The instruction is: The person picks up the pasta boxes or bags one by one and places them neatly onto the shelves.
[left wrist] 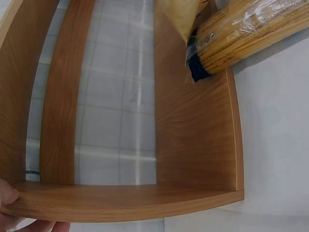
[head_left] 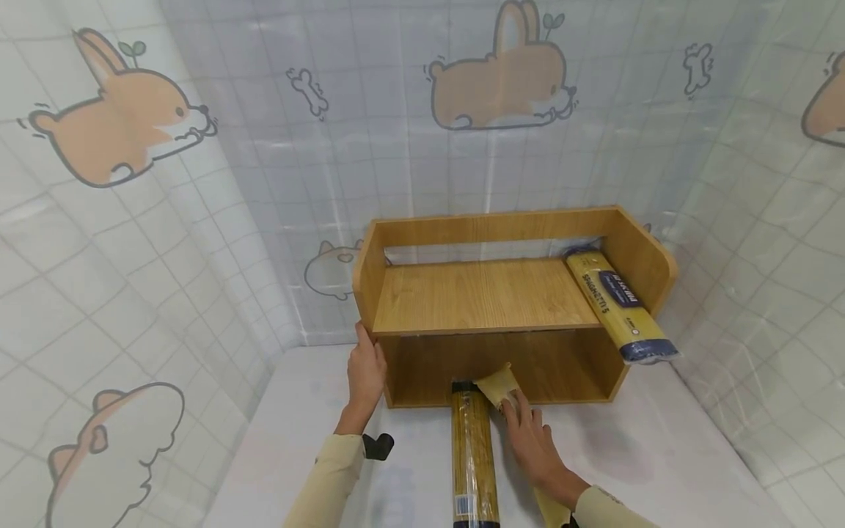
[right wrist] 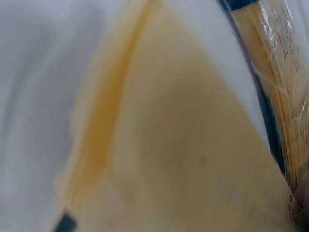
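Note:
My left hand (head_left: pixel 367 370) grips the left side panel of a two-tier wooden shelf (head_left: pixel 488 293); in the left wrist view the thumb (left wrist: pixel 7 192) lies over the panel's edge with fingertips beneath. My right hand (head_left: pixel 533 447) holds a long pale-yellow packet (head_left: pixel 499 384), its pointed end at the lower tier's front. That packet (right wrist: pixel 178 135) fills the right wrist view, blurred. Left of it, a clear-wrapped spaghetti pack (head_left: pixel 472 447) lies lengthwise, its dark far end at the lower tier. Another spaghetti pack (head_left: pixel 614 301) slants on the upper tier's right side, overhanging the front.
The shelf stands on a white tabletop (head_left: pixel 620 469) against a tiled-pattern wall covering (head_left: pixel 389 161) with cartoon dogs. A similar covering (head_left: pixel 125 286) rises along the left side. A black strap (head_left: pixel 378 446) shows at the left wrist.

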A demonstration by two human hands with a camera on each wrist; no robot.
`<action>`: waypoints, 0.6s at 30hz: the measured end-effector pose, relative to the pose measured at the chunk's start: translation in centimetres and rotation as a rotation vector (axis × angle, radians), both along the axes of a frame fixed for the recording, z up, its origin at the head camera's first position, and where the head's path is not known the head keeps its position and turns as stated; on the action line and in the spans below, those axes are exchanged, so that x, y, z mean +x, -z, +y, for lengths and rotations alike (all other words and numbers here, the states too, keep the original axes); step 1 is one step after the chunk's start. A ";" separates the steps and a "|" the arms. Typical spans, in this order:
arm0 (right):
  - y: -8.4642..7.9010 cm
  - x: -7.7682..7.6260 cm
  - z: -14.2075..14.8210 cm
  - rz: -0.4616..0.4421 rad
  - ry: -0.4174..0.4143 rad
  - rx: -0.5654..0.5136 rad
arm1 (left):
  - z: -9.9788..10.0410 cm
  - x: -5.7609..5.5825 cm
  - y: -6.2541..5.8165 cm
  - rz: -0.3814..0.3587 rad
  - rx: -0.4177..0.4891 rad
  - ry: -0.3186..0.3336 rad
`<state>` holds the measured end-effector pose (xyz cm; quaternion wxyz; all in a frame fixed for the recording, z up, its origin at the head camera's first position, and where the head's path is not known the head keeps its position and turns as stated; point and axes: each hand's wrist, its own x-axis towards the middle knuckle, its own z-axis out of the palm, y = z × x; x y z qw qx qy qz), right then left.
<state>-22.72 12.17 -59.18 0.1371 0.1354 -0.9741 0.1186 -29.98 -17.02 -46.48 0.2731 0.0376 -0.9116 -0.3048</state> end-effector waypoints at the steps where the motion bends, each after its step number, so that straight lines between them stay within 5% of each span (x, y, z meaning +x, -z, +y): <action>1: -0.1 -0.1 0.1 0.019 -0.007 0.022 | 0.0 0.0 0.0 0.000 -0.002 -0.003; 18: -2.3 -1.2 1.4 0.271 -0.341 0.160 | -0.2 -0.1 0.0 -0.019 -0.003 0.013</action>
